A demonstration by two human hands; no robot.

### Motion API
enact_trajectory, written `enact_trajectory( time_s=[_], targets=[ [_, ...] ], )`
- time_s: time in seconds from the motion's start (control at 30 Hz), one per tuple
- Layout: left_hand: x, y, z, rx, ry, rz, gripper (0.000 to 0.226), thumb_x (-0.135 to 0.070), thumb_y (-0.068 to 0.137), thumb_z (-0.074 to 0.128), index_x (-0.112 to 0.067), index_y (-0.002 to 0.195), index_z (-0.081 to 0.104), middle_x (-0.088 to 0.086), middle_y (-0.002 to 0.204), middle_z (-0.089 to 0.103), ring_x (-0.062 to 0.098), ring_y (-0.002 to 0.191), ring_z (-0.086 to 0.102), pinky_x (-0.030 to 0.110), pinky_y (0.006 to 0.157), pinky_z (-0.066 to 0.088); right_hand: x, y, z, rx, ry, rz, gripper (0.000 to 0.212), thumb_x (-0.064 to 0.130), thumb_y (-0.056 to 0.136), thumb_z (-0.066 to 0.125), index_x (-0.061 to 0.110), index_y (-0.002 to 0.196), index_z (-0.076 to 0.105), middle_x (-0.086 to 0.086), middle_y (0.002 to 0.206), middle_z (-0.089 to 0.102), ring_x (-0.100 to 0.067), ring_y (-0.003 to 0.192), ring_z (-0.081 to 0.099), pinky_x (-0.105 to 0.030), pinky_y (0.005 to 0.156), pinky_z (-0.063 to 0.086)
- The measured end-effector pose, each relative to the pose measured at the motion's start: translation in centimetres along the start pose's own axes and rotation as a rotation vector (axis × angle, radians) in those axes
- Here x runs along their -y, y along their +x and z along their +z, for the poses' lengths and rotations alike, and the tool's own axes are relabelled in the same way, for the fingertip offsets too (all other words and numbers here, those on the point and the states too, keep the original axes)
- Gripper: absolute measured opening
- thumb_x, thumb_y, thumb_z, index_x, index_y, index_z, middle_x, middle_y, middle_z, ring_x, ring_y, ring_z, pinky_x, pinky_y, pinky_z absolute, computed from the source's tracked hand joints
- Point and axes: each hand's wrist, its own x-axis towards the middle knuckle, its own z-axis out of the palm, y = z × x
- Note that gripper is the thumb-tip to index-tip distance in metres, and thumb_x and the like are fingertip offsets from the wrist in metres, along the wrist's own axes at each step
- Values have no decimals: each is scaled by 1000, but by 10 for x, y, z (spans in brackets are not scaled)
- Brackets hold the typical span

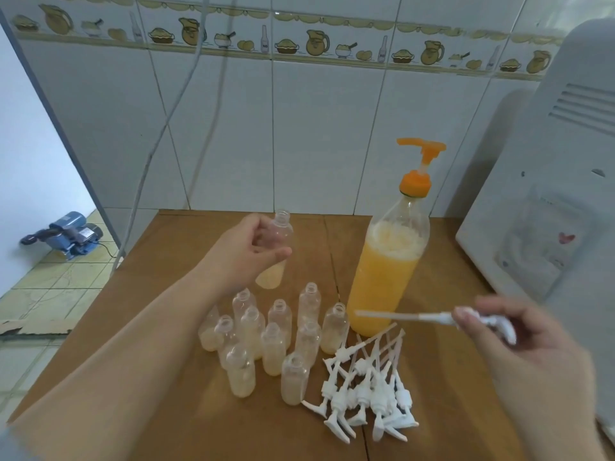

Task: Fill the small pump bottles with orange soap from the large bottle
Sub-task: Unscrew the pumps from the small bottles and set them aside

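My left hand [246,251] grips a small clear bottle [278,251] above the table, capless, with a little pale orange soap at its bottom. My right hand [519,331] pinches a white pump head [486,322], its dip tube pointing left toward the large bottle. The large bottle [387,271] of orange soap stands upright at centre right with an orange pump on top. Several small open bottles [276,344], each partly filled, stand clustered in front of it. A pile of white pump heads [369,390] lies to their right.
The brown table [173,247] meets a white tiled wall at the back. A large white appliance [549,201] stands at the right edge. Cables [159,134] hang down at the left. A blue pump machine [70,234] sits on the floor far left.
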Motion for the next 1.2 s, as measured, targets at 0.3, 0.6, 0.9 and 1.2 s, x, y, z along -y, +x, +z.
enact_trajectory(
  time_s=[0.3, 0.6, 0.9, 1.2],
  targets=[
    [24, 45, 36, 141, 332, -141, 35, -25, 76, 76, -16, 98, 50, -2, 97, 60, 14, 85, 59, 28, 71, 50, -79, -76, 36, -48, -307, -314, 33, 37, 77, 63, 11, 57, 63, -3, 88, 65, 4, 91, 52, -6, 69, 40],
    [36, 51, 48, 362, 598, -194, 45, -10, 78, 71, -18, 117, 52, 1, 113, 53, 19, 93, 57, 25, 70, 47, -112, -111, 55, 347, -375, -432, 6, 29, 78, 63, 26, 74, 62, 8, 113, 53, 9, 92, 46, -7, 76, 41],
    [43, 50, 46, 409, 622, -176, 47, -10, 77, 73, -18, 119, 54, 0, 117, 53, 18, 97, 53, 25, 77, 46, -119, -111, 67, 405, -396, -514, 14, 49, 89, 45, 36, 90, 49, 8, 117, 46, -2, 98, 47, -4, 92, 31],
    [35, 31, 14, 212, 531, -92, 52, -11, 82, 68, -23, 129, 50, -6, 130, 54, 13, 114, 54, 24, 89, 43, -117, -111, 65, 458, -386, -483, 39, 66, 88, 35, 35, 86, 58, 11, 115, 48, -1, 98, 49, -14, 82, 43]
  ],
)
